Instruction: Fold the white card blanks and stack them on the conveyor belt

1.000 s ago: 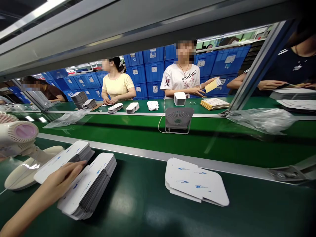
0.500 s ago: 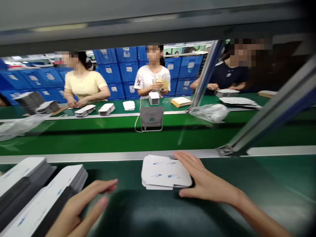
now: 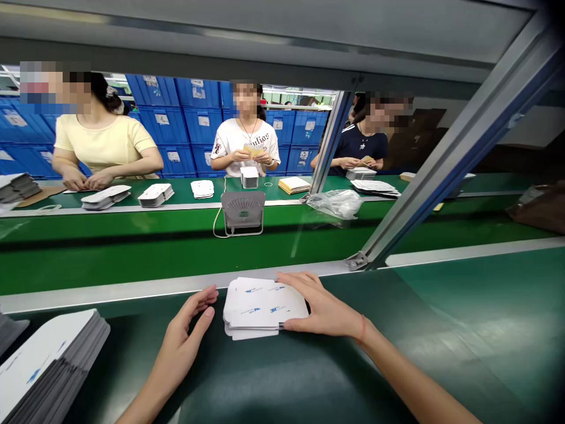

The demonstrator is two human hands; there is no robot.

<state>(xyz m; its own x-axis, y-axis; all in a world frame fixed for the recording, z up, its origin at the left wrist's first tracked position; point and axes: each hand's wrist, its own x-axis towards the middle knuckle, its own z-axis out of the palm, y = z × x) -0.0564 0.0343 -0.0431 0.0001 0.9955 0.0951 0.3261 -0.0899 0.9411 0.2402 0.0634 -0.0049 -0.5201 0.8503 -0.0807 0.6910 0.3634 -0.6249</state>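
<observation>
"Where the green table (image 3: 247,383) is nearest to you, what stands at left?"

"One tall stack of white cards (image 3: 48,353)."

"And the hands?"

"Your left hand (image 3: 188,333) is open, just beside the short stack (image 3: 260,303) on this table. Your right hand (image 3: 329,309) holds that stack's right end with a wide grip, thumb in front, fingers behind."

"Farther?"

"One small fan (image 3: 242,206) stands on the green strip (image 3: 132,253); beyond it, a person (image 3: 247,135) holds something yellow (image 3: 253,151), perhaps a card."
</observation>
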